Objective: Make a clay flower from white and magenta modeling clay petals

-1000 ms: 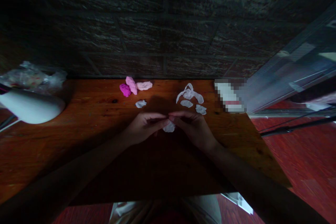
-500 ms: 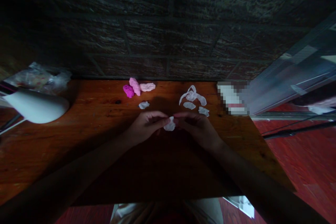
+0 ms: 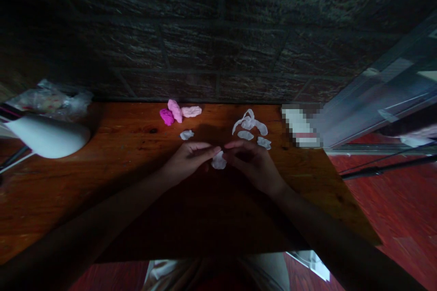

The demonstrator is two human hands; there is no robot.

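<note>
Left hand (image 3: 189,158) pinches a white piece (image 3: 219,162) near frame centre, right hand (image 3: 258,163) at its edge, grip unclear, table (image 3: 116,145) beneath.

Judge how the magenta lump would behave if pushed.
Its creased surface suggests the magenta lump would probably dent if pressed. Its uneven outline makes smooth rolling unlikely. Pushed right, it might nudge the pink lump beside it.

Dim light; dark block wall (image 3: 191,50); brown wooden table (image 3: 119,145); reddish floor (image 3: 409,209).

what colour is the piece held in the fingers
Whitish; the piece shows best in the head view.
</note>
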